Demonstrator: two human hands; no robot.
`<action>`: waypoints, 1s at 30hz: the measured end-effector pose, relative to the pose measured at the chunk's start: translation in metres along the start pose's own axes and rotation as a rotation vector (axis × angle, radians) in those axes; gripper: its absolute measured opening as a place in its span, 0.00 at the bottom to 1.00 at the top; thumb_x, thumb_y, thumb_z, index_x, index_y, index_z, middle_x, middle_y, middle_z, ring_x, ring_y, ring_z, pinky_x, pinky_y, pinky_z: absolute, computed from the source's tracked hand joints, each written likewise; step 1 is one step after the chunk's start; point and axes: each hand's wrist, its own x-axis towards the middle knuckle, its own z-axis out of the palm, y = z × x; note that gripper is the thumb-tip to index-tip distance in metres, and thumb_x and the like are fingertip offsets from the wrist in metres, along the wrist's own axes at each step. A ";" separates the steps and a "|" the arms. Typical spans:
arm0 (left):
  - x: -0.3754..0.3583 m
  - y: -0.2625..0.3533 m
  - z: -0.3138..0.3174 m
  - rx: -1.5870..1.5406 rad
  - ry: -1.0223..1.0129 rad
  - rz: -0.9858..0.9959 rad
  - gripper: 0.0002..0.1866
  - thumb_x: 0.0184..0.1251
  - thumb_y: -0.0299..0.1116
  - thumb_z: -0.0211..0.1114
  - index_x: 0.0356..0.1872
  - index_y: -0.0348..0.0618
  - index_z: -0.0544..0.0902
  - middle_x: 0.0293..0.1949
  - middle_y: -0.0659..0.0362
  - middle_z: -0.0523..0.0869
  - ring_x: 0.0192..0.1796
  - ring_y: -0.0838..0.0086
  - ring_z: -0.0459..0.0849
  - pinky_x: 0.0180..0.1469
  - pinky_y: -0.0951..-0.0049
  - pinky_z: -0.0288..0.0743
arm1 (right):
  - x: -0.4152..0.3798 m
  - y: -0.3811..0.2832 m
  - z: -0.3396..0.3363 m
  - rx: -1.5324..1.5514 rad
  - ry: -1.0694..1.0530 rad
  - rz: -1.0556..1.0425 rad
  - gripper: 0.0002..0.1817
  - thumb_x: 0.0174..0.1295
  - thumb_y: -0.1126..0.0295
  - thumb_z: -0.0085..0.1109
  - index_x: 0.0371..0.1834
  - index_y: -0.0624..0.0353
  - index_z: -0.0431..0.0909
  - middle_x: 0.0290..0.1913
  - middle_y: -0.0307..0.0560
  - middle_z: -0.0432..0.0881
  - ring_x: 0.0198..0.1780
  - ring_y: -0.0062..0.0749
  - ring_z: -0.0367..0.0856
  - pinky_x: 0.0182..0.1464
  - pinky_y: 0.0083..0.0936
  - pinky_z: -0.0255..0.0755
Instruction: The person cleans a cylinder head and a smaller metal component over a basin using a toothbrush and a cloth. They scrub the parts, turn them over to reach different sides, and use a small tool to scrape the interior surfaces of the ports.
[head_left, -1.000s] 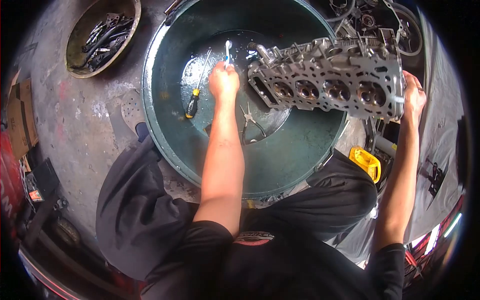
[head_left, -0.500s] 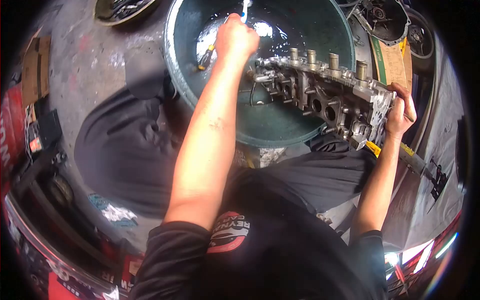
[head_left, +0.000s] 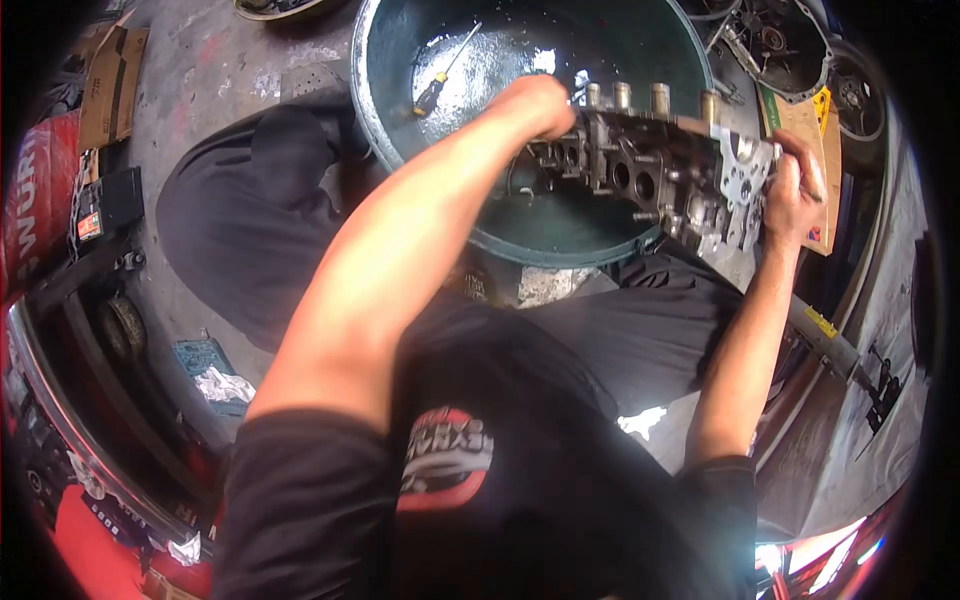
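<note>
A metal cylinder head is held tilted over the near right part of a green tub. My right hand is closed around its right end. My left hand is closed at the head's far left end, along the upper edge with the upright metal tubes. A bit of a slim white-and-blue toothbrush shows beside its fingers; the bristles cannot be made out. Inside the tub, in shallow shiny liquid, lies a screwdriver with a yellow and black handle.
A gearbox-like metal housing and cardboard stand to the right of the tub. A pan lies at the far left. Left of my legs are a cardboard box and a black case.
My left hand has come from over the tub's middle, right and nearer, to the cylinder head, uncovering the screwdriver. The head has turned slightly in my right hand. The view has shifted.
</note>
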 end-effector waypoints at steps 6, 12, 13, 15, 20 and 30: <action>-0.027 0.059 -0.039 -0.136 0.086 -0.001 0.16 0.58 0.29 0.65 0.48 0.44 0.88 0.50 0.48 0.87 0.56 0.58 0.86 0.57 0.62 0.80 | 0.001 0.007 0.004 0.034 0.034 -0.044 0.16 0.61 0.79 0.47 0.45 0.66 0.85 0.42 0.45 0.87 0.46 0.26 0.82 0.52 0.22 0.72; -0.003 0.023 -0.031 0.042 0.241 0.226 0.14 0.57 0.33 0.63 0.41 0.37 0.88 0.43 0.45 0.89 0.47 0.58 0.89 0.48 0.62 0.82 | 0.002 0.009 -0.001 0.011 0.010 -0.024 0.16 0.61 0.78 0.48 0.46 0.65 0.85 0.42 0.46 0.87 0.46 0.26 0.82 0.51 0.21 0.73; -0.039 0.027 -0.052 -0.565 0.104 -0.076 0.13 0.57 0.32 0.61 0.37 0.35 0.88 0.37 0.44 0.89 0.37 0.58 0.90 0.41 0.61 0.83 | 0.001 0.005 0.000 0.015 0.010 0.041 0.16 0.61 0.79 0.48 0.46 0.66 0.85 0.42 0.46 0.87 0.46 0.26 0.82 0.50 0.21 0.73; 0.005 0.016 -0.017 -0.616 0.205 -0.087 0.12 0.55 0.29 0.59 0.34 0.33 0.87 0.31 0.44 0.88 0.31 0.59 0.90 0.36 0.61 0.83 | 0.003 0.003 0.002 0.012 0.016 0.034 0.16 0.60 0.79 0.47 0.45 0.66 0.85 0.42 0.46 0.87 0.45 0.26 0.82 0.50 0.20 0.73; -0.033 0.016 -0.034 -0.593 0.232 0.009 0.11 0.53 0.27 0.59 0.29 0.30 0.86 0.28 0.43 0.87 0.29 0.63 0.89 0.33 0.63 0.82 | 0.003 0.006 0.001 0.011 0.008 -0.056 0.16 0.60 0.80 0.46 0.44 0.68 0.85 0.42 0.47 0.87 0.47 0.28 0.83 0.54 0.23 0.72; -0.029 0.008 0.006 -1.219 0.289 -0.253 0.10 0.67 0.29 0.53 0.40 0.34 0.79 0.28 0.50 0.82 0.27 0.69 0.79 0.24 0.64 0.72 | 0.006 0.008 0.003 -0.025 0.031 -0.072 0.16 0.60 0.81 0.46 0.43 0.68 0.85 0.40 0.46 0.87 0.46 0.28 0.83 0.53 0.24 0.73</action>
